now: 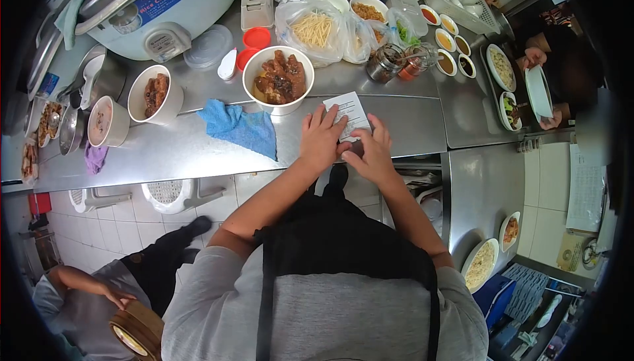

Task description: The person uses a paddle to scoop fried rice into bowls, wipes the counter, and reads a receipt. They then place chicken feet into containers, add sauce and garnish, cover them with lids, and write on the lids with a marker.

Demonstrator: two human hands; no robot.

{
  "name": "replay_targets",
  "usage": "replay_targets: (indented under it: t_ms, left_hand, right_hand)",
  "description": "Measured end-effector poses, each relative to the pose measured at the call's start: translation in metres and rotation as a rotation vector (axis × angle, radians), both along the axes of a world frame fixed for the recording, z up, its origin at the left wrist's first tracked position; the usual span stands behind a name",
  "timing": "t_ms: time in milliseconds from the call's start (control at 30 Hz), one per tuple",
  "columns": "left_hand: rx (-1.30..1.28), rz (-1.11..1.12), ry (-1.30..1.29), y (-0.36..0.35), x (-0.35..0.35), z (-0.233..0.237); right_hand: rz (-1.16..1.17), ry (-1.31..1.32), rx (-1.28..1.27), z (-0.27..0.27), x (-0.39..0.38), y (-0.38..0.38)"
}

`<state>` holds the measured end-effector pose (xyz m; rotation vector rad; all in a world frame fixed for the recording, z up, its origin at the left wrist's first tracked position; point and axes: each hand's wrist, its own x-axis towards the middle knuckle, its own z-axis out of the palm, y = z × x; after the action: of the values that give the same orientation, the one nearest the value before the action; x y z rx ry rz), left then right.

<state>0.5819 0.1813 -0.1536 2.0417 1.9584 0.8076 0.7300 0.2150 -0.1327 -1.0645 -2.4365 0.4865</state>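
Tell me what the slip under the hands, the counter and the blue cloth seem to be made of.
Slip: thin white paper, matt, printed lines.
Counter: probably stainless steel, brushed grey with soft reflections.
Blue cloth: soft woven fabric, crumpled into folds.

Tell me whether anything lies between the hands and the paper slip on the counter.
Nothing visible does: the left hand and right hand both touch the paper slip; the meat bowl stands just beyond it.
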Motion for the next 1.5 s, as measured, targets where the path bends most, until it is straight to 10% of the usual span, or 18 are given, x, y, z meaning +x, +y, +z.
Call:
replay_targets:
  t_ms: [233,433,600,700,867,1167,1500]
  left_hand:
    - [-0.017,0.018,-0.024,0.001,0.000,-0.001]
    - [-0.019,0.006,-0.006,0.001,0.001,0.004]
    - [0.016,-0.018,0.042,0.000,0.001,0.003]
    - [0.085,0.017,-0.064,-0.001,0.002,0.011]
    - [0.135,0.153,-0.244,-0.003,0.003,0.003]
    - [0.008,0.293,-0.084,0.003,0.022,0.012]
    - [0.066,0.346,0.035,0.010,0.025,-0.003]
  right_hand:
    - [-0.181,-0.225,0.242,0.003,0.040,0.034]
    - [-0.454,-0.046,-0.330,-0.009,0.010,0.046]
    - [-0.261,-0.441,-0.461,0.014,-0.017,0.056]
    - [-0.138,-0.232,-0.301,0.012,-0.004,0.053]
    - [-0.024,-0.083,-0.391,0.114,0.048,0.103]
    - [-0.352,0.792,0.300,0.406,0.197,0.371]
    - [-0.303,1.060,0.361,0.525,0.241,0.547]
